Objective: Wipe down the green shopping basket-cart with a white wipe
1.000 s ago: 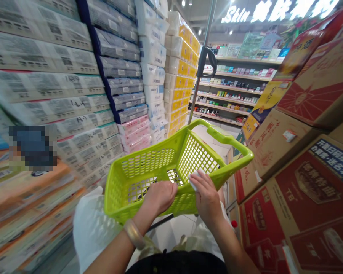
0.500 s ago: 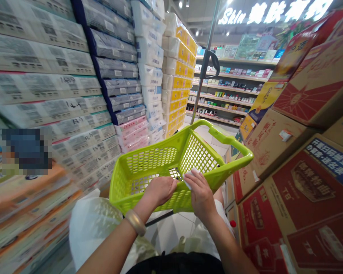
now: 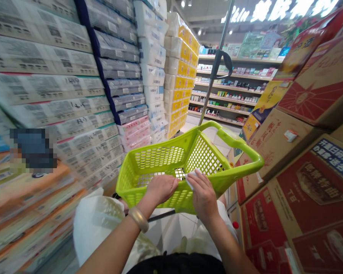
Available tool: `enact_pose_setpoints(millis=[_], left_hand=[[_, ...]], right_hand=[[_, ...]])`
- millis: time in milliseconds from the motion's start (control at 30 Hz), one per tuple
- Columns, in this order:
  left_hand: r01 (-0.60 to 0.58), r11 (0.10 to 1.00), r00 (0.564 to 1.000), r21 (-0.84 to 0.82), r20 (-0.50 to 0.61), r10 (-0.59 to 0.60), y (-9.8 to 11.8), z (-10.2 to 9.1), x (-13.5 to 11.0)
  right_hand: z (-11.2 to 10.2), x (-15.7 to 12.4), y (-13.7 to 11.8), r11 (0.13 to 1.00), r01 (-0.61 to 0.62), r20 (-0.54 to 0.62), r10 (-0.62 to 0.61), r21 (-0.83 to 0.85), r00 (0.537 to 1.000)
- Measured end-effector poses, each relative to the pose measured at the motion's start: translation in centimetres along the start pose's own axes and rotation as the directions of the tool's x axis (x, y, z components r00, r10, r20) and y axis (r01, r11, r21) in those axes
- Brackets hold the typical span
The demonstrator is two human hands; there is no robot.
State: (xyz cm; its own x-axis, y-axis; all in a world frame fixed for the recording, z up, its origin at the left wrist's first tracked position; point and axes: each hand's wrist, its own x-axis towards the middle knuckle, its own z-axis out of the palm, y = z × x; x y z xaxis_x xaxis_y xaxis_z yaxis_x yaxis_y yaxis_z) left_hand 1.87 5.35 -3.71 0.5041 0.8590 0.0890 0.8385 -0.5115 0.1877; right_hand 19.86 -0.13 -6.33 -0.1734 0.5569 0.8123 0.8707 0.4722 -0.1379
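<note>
A lime-green shopping basket (image 3: 128,176) with latticed walls stands in front of me, and its inside shows bare plastic. My left hand (image 3: 161,188) is closed in a fist over its near rim, with a gold-coloured bangle on the wrist. Just right of it, my right hand (image 3: 203,196) presses a folded white tissue (image 3: 190,181) against the same rim. Its fingers lie bent over the tissue, pointing up and left. The basket's raised handle (image 3: 231,140) is free of both hands at the far right end.
Tall stacks of wrapped paper packs (image 3: 74,82) line the left. Red and brown cartons (image 3: 311,190) rise close on the right. A slanted metal pole (image 3: 209,95) with a dark grip stands beyond the basket. Stocked shelves (image 3: 225,85) fill the back.
The view has shifted slightly, so the basket and pole sit a bit further right. Both hands stay at the near rim, the tissue still under my right fingers.
</note>
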Motion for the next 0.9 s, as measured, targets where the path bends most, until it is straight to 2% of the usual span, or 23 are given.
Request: enact_pose_setpoints(millis=[200,267,367,467,533,700,767,900], left_hand=[[-0.013,1.000,1.000,-0.004,-0.017,0.013,-0.2,0.1,-0.2],[-0.016,1.000,1.000,-0.005,-0.024,0.016,-0.2,0.1,-0.2],[-0.019,1.000,0.999,0.003,-0.029,0.019,-0.2,0.1,-0.2],[-0.020,1.000,0.999,0.013,-0.025,0.020,-0.3,0.0,-0.2],[-0.018,1.000,1.000,0.015,-0.023,0.019,-0.4,0.0,-0.3],[-0.016,1.000,1.000,0.006,-0.024,0.016,-0.6,0.0,-0.4],[-0.017,1.000,1.000,0.004,-0.024,0.017,-0.5,0.1,-0.4],[-0.015,1.000,1.000,0.011,-0.024,0.015,-0.5,0.0,-0.4]], right_hand=[[-3.8,0.2,3.7,0.975,-0.190,-0.235,0.159,-0.118,0.959],[-3.5,0.2,3.2,0.975,-0.183,-0.212,0.154,-0.124,0.965],[-1.6,-0.2,0.8,0.992,-0.086,-0.057,0.081,-0.089,0.995],[-0.5,-0.4,-0.3,0.998,-0.009,0.025,0.011,-0.060,1.000],[-1.2,-0.4,0.5,0.996,-0.030,0.009,0.031,-0.080,0.999],[-3.8,-0.1,3.0,0.964,-0.195,-0.159,0.167,-0.183,0.973],[-3.3,-0.2,2.4,0.966,-0.186,-0.150,0.160,-0.179,0.976],[-1.0,-0.6,0.1,0.995,-0.040,-0.026,0.037,-0.091,0.999]])
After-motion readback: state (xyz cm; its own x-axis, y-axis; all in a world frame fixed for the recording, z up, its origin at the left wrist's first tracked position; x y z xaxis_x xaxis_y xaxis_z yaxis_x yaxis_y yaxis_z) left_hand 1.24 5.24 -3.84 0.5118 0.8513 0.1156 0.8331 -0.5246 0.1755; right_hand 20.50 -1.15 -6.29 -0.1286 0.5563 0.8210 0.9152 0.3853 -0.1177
